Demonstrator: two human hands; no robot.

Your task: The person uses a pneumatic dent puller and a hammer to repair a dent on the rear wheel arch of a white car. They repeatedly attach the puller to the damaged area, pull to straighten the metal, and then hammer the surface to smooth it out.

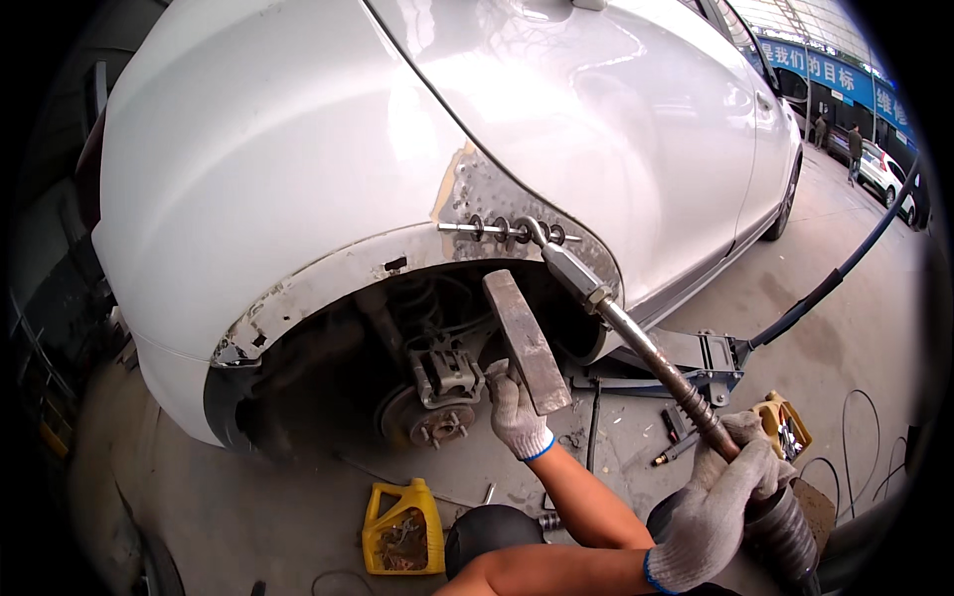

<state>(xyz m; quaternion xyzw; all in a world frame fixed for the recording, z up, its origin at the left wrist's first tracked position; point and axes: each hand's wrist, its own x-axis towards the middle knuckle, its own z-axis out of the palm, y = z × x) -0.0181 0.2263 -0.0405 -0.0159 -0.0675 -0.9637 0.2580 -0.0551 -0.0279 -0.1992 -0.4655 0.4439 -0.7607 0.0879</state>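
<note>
My left hand (717,497), in a white glove, crosses to the right and is wrapped round the shaft of a slide hammer (656,358). Its hooked end catches a thin rod (459,228) threaded through several rings (500,229) on the bare-metal patch (482,194) above the wheel arch. Under the left forearm, my gloved right hand (519,415) reaches left. It is closed on what looks like a hammer, whose long grey block head (527,341) is tilted below the arch lip; its handle is hidden. The white car's fender (288,179) fills the upper left.
Inside the wheel well, the brake disc (407,417) and caliper (447,372) are exposed. A blue floor jack (696,360) stands by the sill. Cut-open yellow jugs (405,526) hold small parts. Cables and loose tools lie on the floor. A person (855,149) stands far off.
</note>
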